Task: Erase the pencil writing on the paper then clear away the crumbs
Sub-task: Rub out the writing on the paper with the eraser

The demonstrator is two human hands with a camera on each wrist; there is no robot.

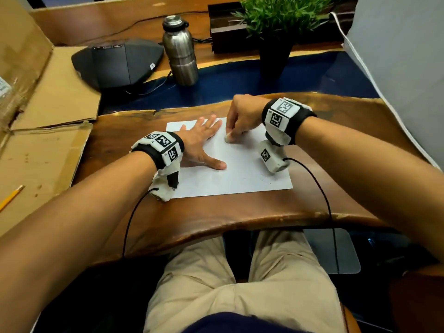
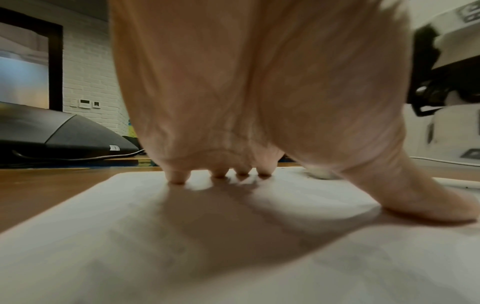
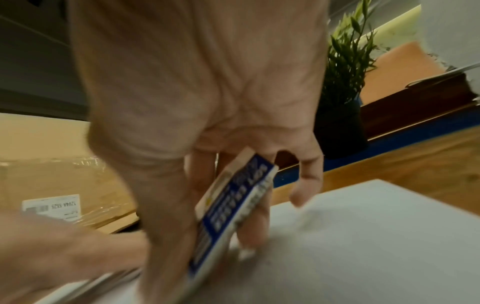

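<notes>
A white sheet of paper [image 1: 240, 169] lies on the wooden desk [image 1: 216, 217]. My left hand [image 1: 204, 143] presses flat on the sheet's left half, fingers spread and straight; from the left wrist view its fingertips [image 2: 179, 176] and thumb touch the paper [image 2: 182, 246]. My right hand [image 1: 240, 118] pinches a white eraser [image 1: 228, 138] in a blue sleeve [image 3: 233, 211], its end down on the paper [image 3: 363, 236] near the top middle, just right of my left fingers. A few dark specks lie near the sheet's lower right [image 1: 264, 179]. No writing is readable.
Flattened cardboard [image 1: 48, 104] with a yellow pencil [image 1: 10, 197] lies at the left. A dark speakerphone [image 1: 117, 63], a steel bottle [image 1: 180, 51] and a potted plant [image 1: 278, 27] stand behind the paper. Wrist camera cables trail over the desk's near edge.
</notes>
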